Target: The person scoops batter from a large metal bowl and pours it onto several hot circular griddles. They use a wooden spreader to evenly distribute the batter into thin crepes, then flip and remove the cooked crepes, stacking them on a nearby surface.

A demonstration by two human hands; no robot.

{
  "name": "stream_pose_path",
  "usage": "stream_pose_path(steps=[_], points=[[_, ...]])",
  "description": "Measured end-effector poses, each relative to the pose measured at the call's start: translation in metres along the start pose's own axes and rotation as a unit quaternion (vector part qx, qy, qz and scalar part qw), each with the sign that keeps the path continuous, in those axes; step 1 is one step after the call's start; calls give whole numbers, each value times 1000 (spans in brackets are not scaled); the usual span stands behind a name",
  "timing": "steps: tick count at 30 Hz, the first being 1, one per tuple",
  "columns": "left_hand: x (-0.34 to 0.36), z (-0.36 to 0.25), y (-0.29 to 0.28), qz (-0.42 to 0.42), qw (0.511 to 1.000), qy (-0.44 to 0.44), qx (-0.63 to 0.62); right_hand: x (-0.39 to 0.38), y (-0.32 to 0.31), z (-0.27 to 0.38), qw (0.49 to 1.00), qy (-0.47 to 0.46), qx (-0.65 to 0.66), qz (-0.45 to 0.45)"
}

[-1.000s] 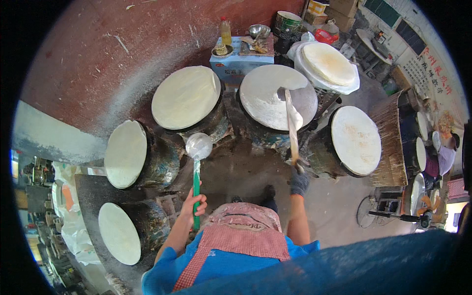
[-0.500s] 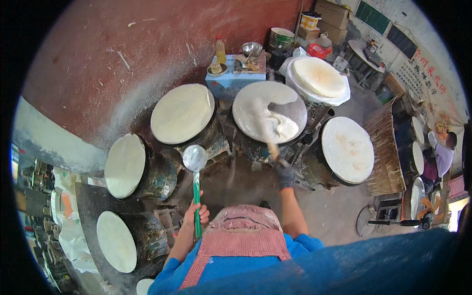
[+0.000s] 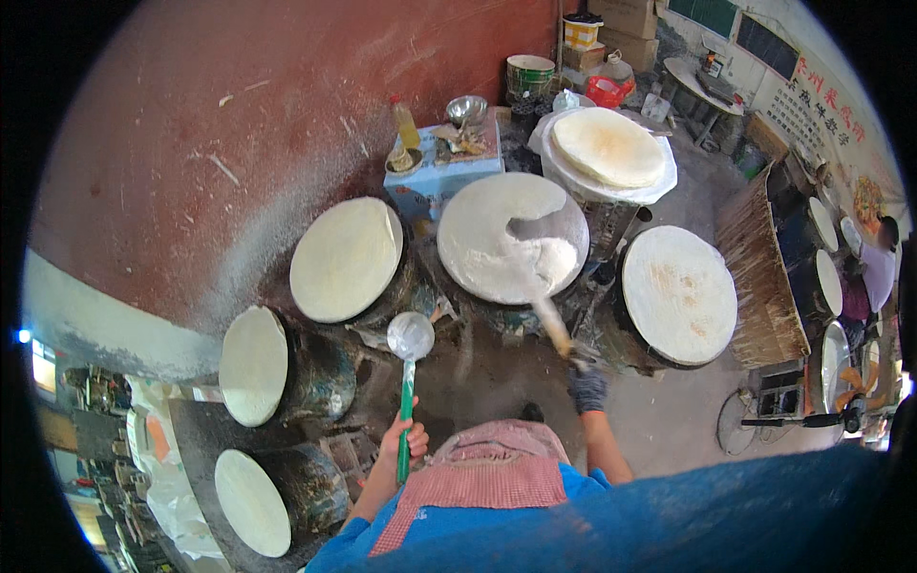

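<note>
My left hand (image 3: 405, 441) is closed round the green handle of a ladle (image 3: 411, 336), its round bowl pointing away from me in the air. In my right hand (image 3: 587, 390), which wears a dark glove, is a wooden-handled spreader (image 3: 555, 328). Its pale far end is smeared by motion at the near right part of a round griddle (image 3: 457, 277). White batter (image 3: 478, 224) coats most of that griddle, with a thicker lump at the right. A dark uncoated wedge shows at its right side.
Round griddles with pale flatbreads stand to the left (image 3: 346, 260) and right (image 3: 680, 294). Behind, a stack of flatbreads (image 3: 608, 145) lies on white sheeting beside a blue box (image 3: 444, 172) with a bottle and metal bowl. A fan (image 3: 850, 411) and another person (image 3: 877, 272) are at the right.
My right hand and the spreader have come nearer to me and slightly right. The ladle has shifted right and nearer in view, still in my left hand. The whole view has turned a little.
</note>
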State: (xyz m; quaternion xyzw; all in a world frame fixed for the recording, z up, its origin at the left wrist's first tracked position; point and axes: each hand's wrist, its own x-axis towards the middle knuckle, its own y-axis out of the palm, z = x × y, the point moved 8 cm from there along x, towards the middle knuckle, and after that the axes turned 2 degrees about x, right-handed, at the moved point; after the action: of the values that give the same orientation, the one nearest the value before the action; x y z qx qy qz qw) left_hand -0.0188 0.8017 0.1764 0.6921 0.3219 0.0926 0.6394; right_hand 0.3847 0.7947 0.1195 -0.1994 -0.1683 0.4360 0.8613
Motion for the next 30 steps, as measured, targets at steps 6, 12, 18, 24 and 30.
stream_pose_path(steps=[6, 12, 18, 24, 30], points=[[26, 18, -9, -124, 992, -25, -4, 17, -25, -14, 950, 54, -304, 43], [49, 35, 16, -96, 995, -7, 0, 32, -47, -8, 980, 106, -167, -19], [47, 47, 30, -81, 996, 12, -16, 256, -18, -49, 997, -45, 60, -28], [37, 31, 15, -112, 993, 22, 32, 162, 26, -20, 991, -54, -121, 13], [27, 1, 2, -102, 989, 60, 92, 112, -8, -27, 975, 153, 164, -13]])
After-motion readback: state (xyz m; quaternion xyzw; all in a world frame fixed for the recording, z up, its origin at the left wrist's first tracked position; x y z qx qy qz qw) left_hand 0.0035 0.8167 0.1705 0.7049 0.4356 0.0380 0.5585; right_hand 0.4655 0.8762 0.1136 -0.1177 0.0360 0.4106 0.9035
